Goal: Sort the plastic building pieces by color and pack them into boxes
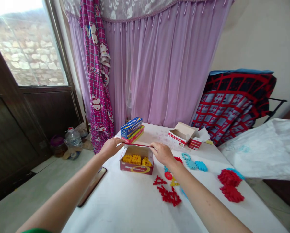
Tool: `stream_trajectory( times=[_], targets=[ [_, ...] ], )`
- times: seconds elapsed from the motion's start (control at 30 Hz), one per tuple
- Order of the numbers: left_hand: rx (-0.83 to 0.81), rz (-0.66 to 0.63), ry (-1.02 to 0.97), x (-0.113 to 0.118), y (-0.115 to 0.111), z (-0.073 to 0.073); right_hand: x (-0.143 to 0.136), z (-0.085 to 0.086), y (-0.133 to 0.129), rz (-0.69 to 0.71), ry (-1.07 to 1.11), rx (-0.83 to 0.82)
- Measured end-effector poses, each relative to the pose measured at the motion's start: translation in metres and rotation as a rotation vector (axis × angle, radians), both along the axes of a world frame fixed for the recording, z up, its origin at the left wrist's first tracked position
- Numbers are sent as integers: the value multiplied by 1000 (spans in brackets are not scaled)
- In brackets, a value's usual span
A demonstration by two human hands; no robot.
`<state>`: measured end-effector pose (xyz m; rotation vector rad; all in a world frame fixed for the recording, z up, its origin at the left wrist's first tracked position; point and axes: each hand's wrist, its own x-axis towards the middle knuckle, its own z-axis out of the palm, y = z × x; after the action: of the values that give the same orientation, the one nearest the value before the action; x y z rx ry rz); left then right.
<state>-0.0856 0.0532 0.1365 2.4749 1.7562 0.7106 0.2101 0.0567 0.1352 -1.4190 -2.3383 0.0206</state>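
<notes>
A dark red cardboard box point(136, 169) stands on the white table with its lid flap point(137, 145) raised. Inside it lie several yellow plastic building pieces point(136, 159). My left hand point(112, 147) pinches the left end of the flap's edge, and my right hand point(161, 152) pinches its right end. Beside the box, partly under my right forearm, are loose red pieces point(168, 195), a small red round piece point(168, 175) and a yellow piece point(174, 182).
Two stacked boxes, the blue one point(131, 127) on top, stand behind. An open white-and-red box point(180, 134) and a small red box point(194, 143) sit at the back right. Blue pieces point(195, 165) and red pieces point(230, 185) lie right. A phone-like flat device point(93, 186) rests at the left edge.
</notes>
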Motion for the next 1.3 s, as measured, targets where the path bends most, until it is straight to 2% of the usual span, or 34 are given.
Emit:
stream_trajectory(
  times=[0.23, 0.4, 0.53, 0.83, 1.1, 1.3],
  targets=[
    [21, -77, 85, -4, -22, -21, 5, -20, -18, 97, 97, 37],
    [21, -139, 111, -3, -33, -37, 7, -36, -19, 105, 190, -32],
    [14, -172, 121, -5, -40, -43, 7, -44, -17, 146, 170, -120],
    [-29, -249, 148, -11, -17, -39, 7, -34, -4, 169, -78, -393],
    [-134, -239, 229, -16, 2, -47, 8, -43, 7, 262, 22, -342],
    [-194, -256, 262, -18, 13, -43, 5, -38, 7, 296, 14, -348]
  ],
)
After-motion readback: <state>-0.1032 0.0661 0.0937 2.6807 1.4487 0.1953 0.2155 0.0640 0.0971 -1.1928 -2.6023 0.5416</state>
